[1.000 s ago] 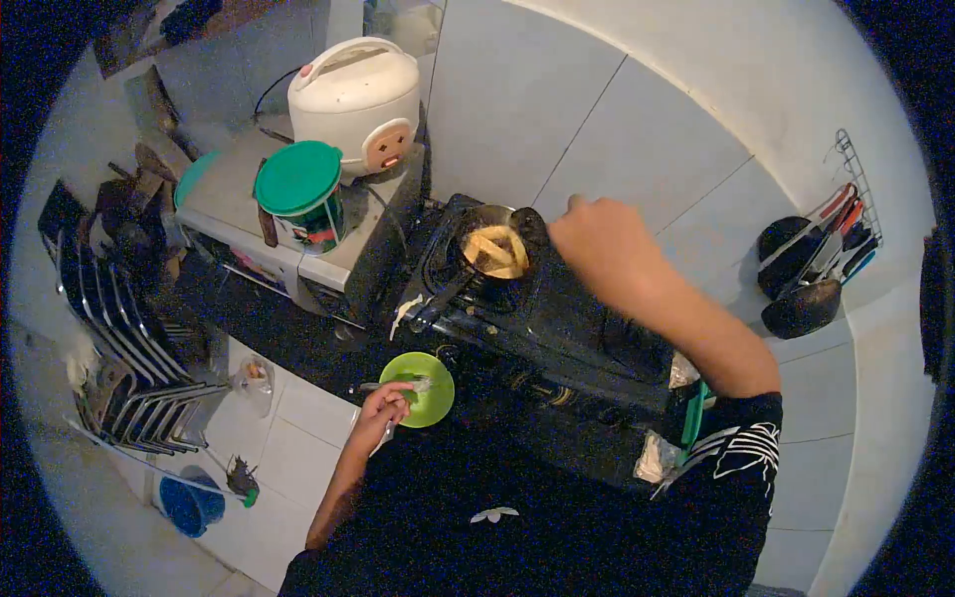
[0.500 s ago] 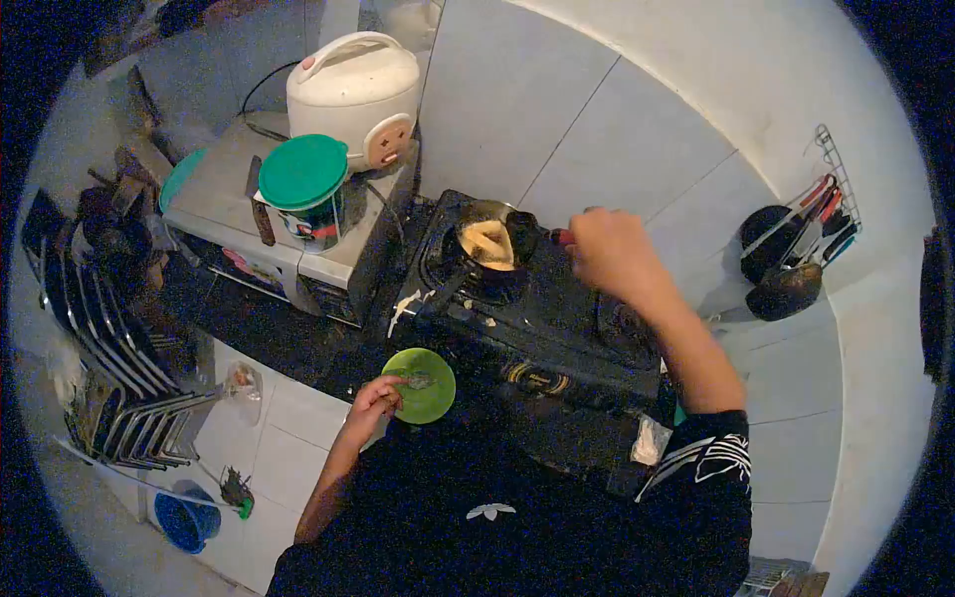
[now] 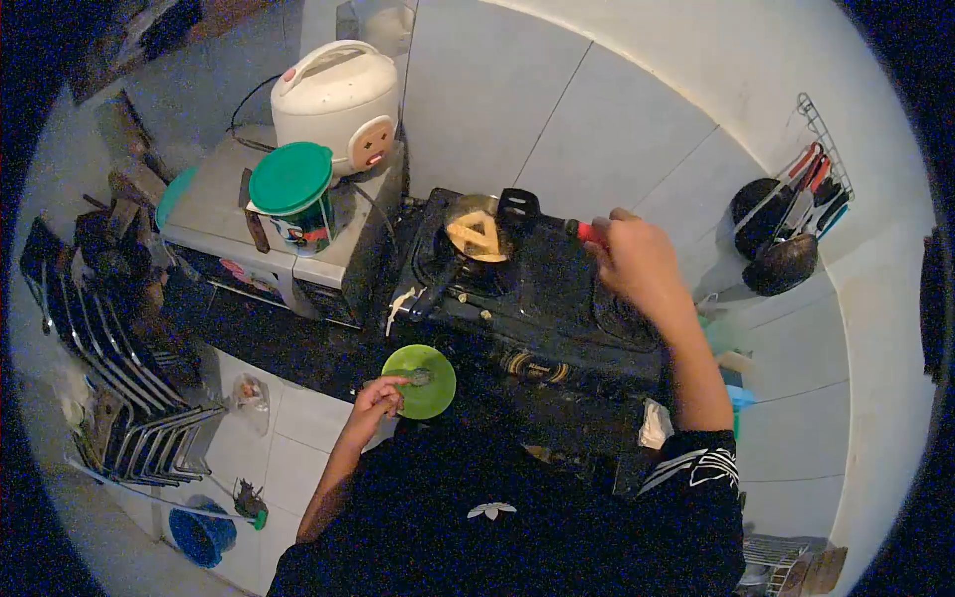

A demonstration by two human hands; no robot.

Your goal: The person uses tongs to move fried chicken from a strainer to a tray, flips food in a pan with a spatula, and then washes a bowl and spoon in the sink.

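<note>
My right hand (image 3: pixel 632 254) grips the red handle of a black slotted spatula (image 3: pixel 518 206). The spatula's head is at the right edge of a small frying pan (image 3: pixel 450 261) on the stove. Pale yellow pieces of food (image 3: pixel 475 236) lie in the pan in a rough triangle. My left hand (image 3: pixel 377 398) is closed at the left rim of a green plate (image 3: pixel 430 396), with its fingers over the rim. A small greyish thing, too blurred to name, lies on the plate near my fingertips.
A white rice cooker (image 3: pixel 338 104) and a green-lidded tub (image 3: pixel 291 189) stand on the cabinet left of the black stove (image 3: pixel 567 289). Utensils hang from a wall rack (image 3: pixel 826 149) at right. Stacked metal chairs (image 3: pixel 109 328) and a blue bucket (image 3: pixel 202 534) are at left.
The spatula's head has lifted off the food to the pan's right edge, and my right hand has shifted slightly right and down. The view has tilted a little. My left hand stays at the plate.
</note>
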